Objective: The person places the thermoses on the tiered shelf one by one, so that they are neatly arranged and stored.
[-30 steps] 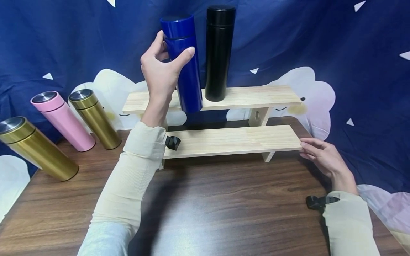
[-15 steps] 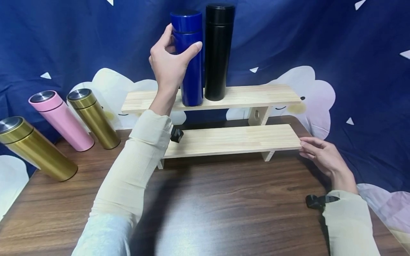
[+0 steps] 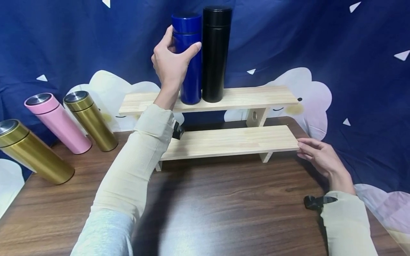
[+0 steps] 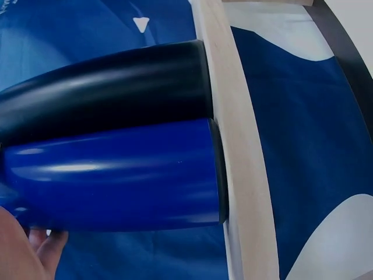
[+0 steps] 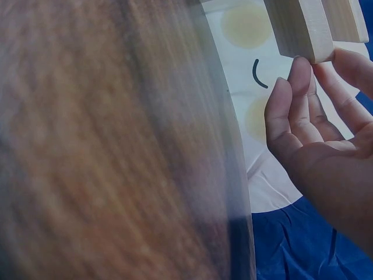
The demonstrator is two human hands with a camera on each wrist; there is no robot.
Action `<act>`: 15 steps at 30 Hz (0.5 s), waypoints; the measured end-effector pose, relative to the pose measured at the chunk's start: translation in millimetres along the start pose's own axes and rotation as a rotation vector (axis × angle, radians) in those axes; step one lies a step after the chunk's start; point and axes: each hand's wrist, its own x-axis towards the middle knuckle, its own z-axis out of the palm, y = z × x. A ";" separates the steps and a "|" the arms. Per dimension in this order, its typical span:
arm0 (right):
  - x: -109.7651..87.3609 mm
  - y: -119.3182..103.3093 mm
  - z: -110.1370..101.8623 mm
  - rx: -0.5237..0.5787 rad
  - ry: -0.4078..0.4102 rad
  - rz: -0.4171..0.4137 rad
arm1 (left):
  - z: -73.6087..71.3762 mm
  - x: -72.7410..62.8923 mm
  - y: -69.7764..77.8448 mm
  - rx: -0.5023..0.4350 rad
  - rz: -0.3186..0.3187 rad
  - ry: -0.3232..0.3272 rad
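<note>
A blue thermos bottle (image 3: 192,80) stands upright on the upper board of the two-tier wooden shelf (image 3: 256,97). My left hand (image 3: 171,65) grips its upper part, thumb in front and fingers behind. Close on its right stands a black thermos bottle (image 3: 216,60). From the left wrist view, the base of the blue bottle (image 4: 122,181) meets the board's edge, and the black bottle (image 4: 116,90) lies alongside it. My right hand (image 3: 325,161) holds the right end of the lower board; the right wrist view has its fingertips (image 5: 299,73) against the board's corner.
On the table's left side lean-looking bottles stand together: a pink one (image 3: 59,122), a gold one (image 3: 91,121) and a nearer gold one (image 3: 36,153). A brown wooden table (image 3: 224,206) extends in front of the shelf. Behind hangs a dark blue curtain (image 3: 272,39) with white clouds.
My left hand has brought the blue bottle right and set it upright on the upper board, beside the black one. My right hand has stayed at the lower board's end.
</note>
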 end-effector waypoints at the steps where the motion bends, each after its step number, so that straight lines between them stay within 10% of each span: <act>1: -0.1 0.2 0.1 -0.004 0.004 0.000 | 0.1 0.7 -0.7 -0.002 -0.004 0.004; 15: 0.1 0.1 1.4 -0.013 0.004 -0.006 | -1.7 7.5 -5.0 0.054 -0.017 0.032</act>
